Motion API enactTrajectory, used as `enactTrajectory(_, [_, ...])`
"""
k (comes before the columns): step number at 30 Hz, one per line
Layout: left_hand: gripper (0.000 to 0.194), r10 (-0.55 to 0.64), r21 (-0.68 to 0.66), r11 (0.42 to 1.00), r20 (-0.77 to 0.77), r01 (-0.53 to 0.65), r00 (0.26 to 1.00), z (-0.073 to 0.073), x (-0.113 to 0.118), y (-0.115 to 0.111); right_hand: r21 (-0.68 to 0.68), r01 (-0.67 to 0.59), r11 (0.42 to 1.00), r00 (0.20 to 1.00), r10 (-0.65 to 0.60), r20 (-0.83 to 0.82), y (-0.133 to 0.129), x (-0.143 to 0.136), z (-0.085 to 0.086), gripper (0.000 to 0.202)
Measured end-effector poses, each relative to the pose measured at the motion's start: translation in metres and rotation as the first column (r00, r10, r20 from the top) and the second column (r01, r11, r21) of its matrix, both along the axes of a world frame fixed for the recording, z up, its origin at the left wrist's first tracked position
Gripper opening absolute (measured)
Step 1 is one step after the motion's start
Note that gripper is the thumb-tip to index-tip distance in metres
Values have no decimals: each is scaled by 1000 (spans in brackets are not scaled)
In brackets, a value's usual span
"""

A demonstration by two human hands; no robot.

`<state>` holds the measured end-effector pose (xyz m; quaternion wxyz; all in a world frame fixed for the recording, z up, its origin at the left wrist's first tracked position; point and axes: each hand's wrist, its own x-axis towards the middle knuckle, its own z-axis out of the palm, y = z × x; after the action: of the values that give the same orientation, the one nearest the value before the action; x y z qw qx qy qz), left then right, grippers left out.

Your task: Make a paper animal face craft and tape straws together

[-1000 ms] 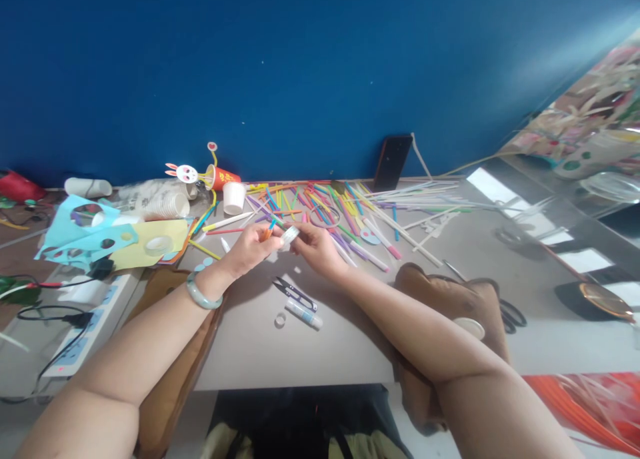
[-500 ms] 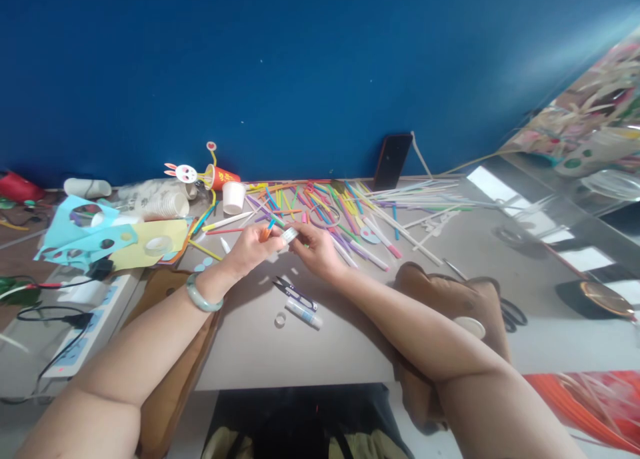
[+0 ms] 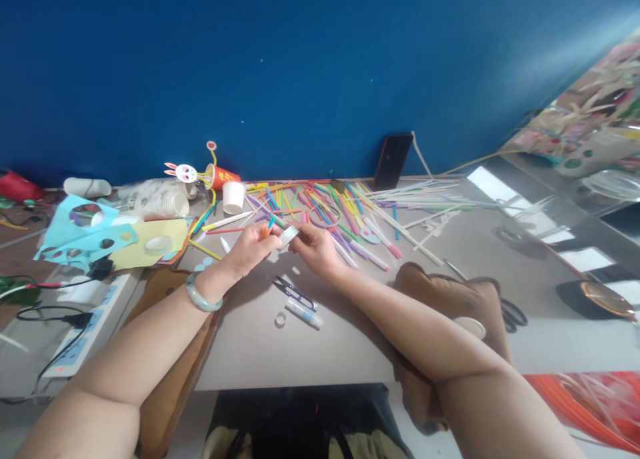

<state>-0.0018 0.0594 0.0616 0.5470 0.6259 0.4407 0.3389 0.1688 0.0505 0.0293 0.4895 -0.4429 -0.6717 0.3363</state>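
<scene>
My left hand (image 3: pixel 250 249), with a pale green bangle on its wrist, is closed around a short orange and blue straw-like piece (image 3: pixel 269 228). Its thumb touches a small white tape roll (image 3: pixel 289 236). From the other side, the fingers of my right hand (image 3: pixel 316 249) pinch that roll, and they partly hide it. Below the hands, black-bladed thread snips (image 3: pixel 295 292) lie on the table beside a clear glue stick (image 3: pixel 304 314). A small clear ring (image 3: pixel 280 320) rests to their left.
Colourful pipe cleaners or straws (image 3: pixel 340 206) spread along the wall. A white paper cup (image 3: pixel 234 198) and a red cup with a rabbit face (image 3: pixel 220 177) stand behind my left hand. A phone (image 3: pixel 393 161) leans on the wall. Brown cushions (image 3: pixel 450 299) flank the front; a power strip (image 3: pixel 90 326) lies left.
The white tape roll has turned a little between my hands, so more of its side shows. Both arms are almost where they were, and the table items have not moved.
</scene>
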Motion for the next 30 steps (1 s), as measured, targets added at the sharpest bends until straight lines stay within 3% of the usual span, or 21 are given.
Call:
enactTrajectory(9, [12, 14, 27, 1000, -16, -13, 1000, 2, 1, -1, 19, -2, 1000, 1000, 3, -24, 0, -1, -2, 25])
enactTrajectory(21, [16, 20, -5, 1000, -34, -20, 999, 3, 2, -3, -106, -86, 991, 985, 68, -160, 1, -2, -3, 18])
enactTrajectory(30, [20, 2, 22, 1000, 29, -3, 1000, 3, 2, -4, 35, -14, 999, 1000, 14, -2, -3, -1, 0, 21])
